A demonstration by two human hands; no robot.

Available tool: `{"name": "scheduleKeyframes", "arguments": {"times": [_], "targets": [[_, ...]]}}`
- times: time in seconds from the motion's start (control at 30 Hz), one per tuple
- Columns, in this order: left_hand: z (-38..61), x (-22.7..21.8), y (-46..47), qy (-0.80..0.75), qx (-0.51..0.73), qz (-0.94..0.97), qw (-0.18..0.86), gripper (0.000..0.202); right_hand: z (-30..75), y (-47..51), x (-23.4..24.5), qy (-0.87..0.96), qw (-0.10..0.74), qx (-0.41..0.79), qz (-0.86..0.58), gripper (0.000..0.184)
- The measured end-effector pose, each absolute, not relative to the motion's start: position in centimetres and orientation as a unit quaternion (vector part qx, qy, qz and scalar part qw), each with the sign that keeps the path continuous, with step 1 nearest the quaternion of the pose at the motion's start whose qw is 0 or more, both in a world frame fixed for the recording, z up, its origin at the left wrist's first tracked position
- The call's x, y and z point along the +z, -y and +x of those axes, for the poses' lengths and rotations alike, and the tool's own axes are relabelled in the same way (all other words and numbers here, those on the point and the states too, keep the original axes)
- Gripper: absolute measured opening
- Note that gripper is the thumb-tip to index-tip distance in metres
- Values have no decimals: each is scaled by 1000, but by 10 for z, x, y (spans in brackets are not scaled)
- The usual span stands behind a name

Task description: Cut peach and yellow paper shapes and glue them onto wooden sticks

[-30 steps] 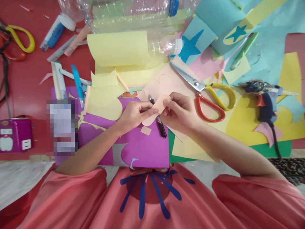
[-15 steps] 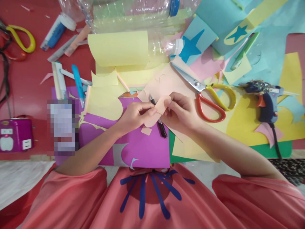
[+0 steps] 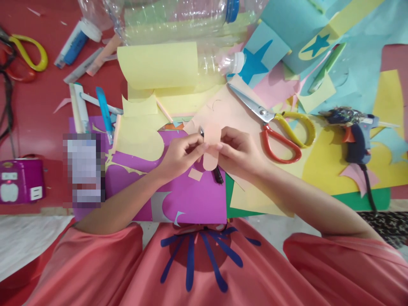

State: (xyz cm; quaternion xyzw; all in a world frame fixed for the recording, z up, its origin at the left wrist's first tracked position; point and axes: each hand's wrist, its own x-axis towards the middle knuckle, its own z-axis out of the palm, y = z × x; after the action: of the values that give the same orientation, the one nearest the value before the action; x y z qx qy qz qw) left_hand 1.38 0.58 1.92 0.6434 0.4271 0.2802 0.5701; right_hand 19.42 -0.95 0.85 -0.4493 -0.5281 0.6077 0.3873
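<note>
Between my two hands is a small peach paper strip [image 3: 211, 158] with rounded ends, standing nearly upright in the view with a crease across its middle. My left hand [image 3: 183, 155] pinches its left edge between thumb and fingers. On the opposite edge, my right hand [image 3: 239, 148] pinches it the same way. Beneath the strip lies a black pen [image 3: 218, 175], partly covered by it. A small peach scrap [image 3: 195, 174] rests on the purple paper [image 3: 194, 202] below my left hand. Scissors [image 3: 266, 117] with yellow and red handles lie to the right of my right hand.
Clear plastic bottles [image 3: 175, 19] lie at the back, one wrapped in yellow paper [image 3: 159, 66]. A glue gun [image 3: 358, 136] is at the right, and a blurred-out phone [image 3: 84, 170] at the left. A blue box with stars [image 3: 296, 32] stands back right.
Both hands have turned the peach strip from a slant to nearly upright. My right hand's grip has moved down from its upper end to the edge near the crease.
</note>
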Motion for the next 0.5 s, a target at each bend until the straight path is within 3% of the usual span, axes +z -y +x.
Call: {"name": "scheduleKeyframes", "arguments": {"times": [0.5], "targets": [[15,17,-6,-442,272,636,571,32,195,11,4,550,373,593,-454,36]]}}
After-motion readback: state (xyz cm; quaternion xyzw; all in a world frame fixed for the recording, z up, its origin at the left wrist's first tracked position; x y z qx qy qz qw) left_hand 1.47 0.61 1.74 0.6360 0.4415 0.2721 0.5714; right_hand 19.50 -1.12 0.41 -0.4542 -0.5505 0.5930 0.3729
